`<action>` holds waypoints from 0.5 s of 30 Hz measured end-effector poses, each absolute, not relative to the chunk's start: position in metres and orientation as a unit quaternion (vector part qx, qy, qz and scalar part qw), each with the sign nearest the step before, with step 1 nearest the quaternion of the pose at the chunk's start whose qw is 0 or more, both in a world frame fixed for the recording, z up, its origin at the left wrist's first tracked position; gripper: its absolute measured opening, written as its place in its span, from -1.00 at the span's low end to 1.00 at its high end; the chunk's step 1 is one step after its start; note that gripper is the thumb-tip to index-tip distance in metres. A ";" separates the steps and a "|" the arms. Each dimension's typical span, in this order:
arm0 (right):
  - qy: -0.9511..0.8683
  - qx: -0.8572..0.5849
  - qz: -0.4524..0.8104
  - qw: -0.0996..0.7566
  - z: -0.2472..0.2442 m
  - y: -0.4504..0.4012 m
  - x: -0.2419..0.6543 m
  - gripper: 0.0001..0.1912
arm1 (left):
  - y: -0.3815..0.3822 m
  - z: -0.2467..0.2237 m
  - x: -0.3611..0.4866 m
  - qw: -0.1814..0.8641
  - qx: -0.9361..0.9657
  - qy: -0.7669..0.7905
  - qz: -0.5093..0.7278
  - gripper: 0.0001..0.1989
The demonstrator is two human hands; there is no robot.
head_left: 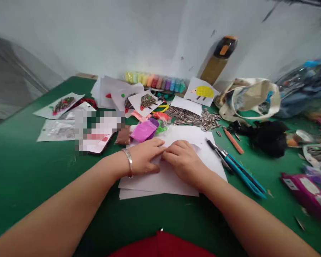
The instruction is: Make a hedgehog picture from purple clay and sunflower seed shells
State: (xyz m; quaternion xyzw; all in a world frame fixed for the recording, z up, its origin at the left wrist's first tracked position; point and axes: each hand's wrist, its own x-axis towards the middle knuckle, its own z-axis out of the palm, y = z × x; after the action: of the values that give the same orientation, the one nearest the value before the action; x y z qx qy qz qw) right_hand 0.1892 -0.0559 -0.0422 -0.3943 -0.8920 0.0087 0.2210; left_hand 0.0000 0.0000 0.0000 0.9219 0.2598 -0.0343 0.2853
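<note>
White paper sheets (155,184) lie stacked on the green table, with both hands over them. My left hand (146,157), a silver bangle on its wrist, rests on the paper with its fingers spread. Beside it, my right hand (183,162) has its fingers bent and pressed together close to the left fingertips; anything under them is hidden. A small pale paper edge (196,147) sticks up behind the right hand. Purple clay packets (143,131) and a brown packet (123,135) lie just beyond the left hand.
Right of the paper are a pen (212,145), a blue cutter (243,175) and an orange stick (233,141). Sunflower seeds (194,117) are heaped behind. Seed pictures (61,105), a phone (103,141), a cloth bag (250,98) and a bottle (218,60) surround the work area.
</note>
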 end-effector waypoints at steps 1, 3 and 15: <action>-0.890 -0.397 0.008 0.223 -0.042 -0.056 0.190 -0.83 | 0.001 -0.001 0.000 0.284 0.922 0.260 -0.035 -0.50; -0.889 -0.398 0.007 0.225 -0.041 -0.056 0.191 -0.82 | 0.003 -0.002 -0.001 0.281 0.923 0.259 -0.036 -0.52; -0.895 -0.390 -0.001 0.218 -0.040 -0.056 0.191 -0.79 | 0.003 0.000 -0.002 0.272 0.925 0.260 -0.042 -0.55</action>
State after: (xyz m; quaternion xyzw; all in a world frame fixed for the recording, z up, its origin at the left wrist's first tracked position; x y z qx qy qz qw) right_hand 0.1911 -0.0562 -0.0396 -0.3895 -0.8948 -0.0006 0.2182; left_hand -0.0016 0.0028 -0.0005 0.9253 0.2603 -0.0423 0.2724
